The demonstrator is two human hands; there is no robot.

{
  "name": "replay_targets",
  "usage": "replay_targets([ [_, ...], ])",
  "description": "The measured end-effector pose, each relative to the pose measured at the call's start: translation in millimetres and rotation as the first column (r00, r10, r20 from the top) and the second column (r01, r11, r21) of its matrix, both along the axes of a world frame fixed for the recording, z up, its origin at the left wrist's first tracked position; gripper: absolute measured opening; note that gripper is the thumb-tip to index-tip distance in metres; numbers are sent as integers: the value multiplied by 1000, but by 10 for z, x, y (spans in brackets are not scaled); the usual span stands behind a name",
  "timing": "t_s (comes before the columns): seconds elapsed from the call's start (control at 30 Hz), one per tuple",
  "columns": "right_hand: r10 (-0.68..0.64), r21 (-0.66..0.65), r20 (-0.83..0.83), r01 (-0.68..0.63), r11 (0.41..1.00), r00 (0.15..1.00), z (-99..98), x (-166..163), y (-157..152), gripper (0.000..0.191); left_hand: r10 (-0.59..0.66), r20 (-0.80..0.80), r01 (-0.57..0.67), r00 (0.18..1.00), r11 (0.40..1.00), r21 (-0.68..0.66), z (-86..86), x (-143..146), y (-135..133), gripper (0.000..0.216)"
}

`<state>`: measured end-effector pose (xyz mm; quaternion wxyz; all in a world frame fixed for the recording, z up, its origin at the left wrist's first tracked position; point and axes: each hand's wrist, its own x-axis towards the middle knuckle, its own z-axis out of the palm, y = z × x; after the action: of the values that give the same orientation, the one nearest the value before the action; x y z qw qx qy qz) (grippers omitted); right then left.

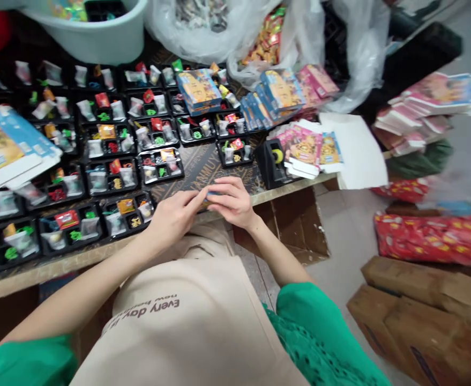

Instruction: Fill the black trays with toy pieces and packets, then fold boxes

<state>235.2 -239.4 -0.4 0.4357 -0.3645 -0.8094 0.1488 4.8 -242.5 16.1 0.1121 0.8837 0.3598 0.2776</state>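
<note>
My left hand and my right hand meet at the table's front edge, fingers pinched together on a small flat blue item that is mostly hidden between them. Just beyond my hands lie rows of black plastic trays, each filled with small packets and coloured toy pieces. A black tape dispenser stands to the right of my right hand.
Flat blue and pink printed cartons are stacked at the back right, more by the dispenser, and a blue one lies at the left. A pale tub and clear bags stand behind. Brown boxes and red packs sit on the floor.
</note>
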Motion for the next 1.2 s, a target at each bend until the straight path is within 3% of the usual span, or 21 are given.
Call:
replay_targets([
  [0.07,-261,-6,66,262,965,963,57,317,-65,28,-8,2,8,1000,1000,5,-4,14,59,42],
  [0.1,-441,-17,71,443,896,895,73,526,-90,29,6,16,-6,1000,1000,9,-12,9,97,44],
  [0.17,-738,-71,67,741,668,672,64,987,-127,24,37,34,-37,999,999,19,-41,-2,175,49],
  [0.2,-798,-116,93,803,585,595,39,1210,-138,22,38,20,-39,999,999,31,-64,-3,208,53],
  [0.27,-797,-248,194,814,524,572,-35,1572,-142,20,18,-49,-14,999,996,90,-117,12,250,59],
  [0.4,-697,-405,294,746,529,654,-144,1866,-74,21,-5,-192,47,981,976,213,-204,61,232,64],
  [0.53,-666,-476,213,672,568,715,-131,1847,33,15,-28,-175,63,984,978,198,-217,73,171,65],
  [0.6,-687,-457,168,674,581,707,-124,1810,47,12,-35,-154,60,987,985,161,-215,69,156,64],
  [0.7,-777,-430,62,720,545,626,-155,1745,-26,8,-33,-56,37,998,997,71,-234,60,156,59],
  [0.8,-841,-496,-100,707,505,531,-249,1686,-169,10,3,60,-5,998,1000,29,-267,54,169,49],
  [0.93,-846,-598,-131,640,483,517,-444,1650,-296,12,39,168,-43,985,999,20,-264,61,197,34],
  [1.03,-862,-599,-113,658,456,494,-577,1658,-305,18,41,210,-40,977,999,-12,-214,65,227,31],
  [1.2,-905,-559,-309,714,421,292,-532,1367,-305,23,-10,195,20,981,999,-50,-135,45,253,27],
])
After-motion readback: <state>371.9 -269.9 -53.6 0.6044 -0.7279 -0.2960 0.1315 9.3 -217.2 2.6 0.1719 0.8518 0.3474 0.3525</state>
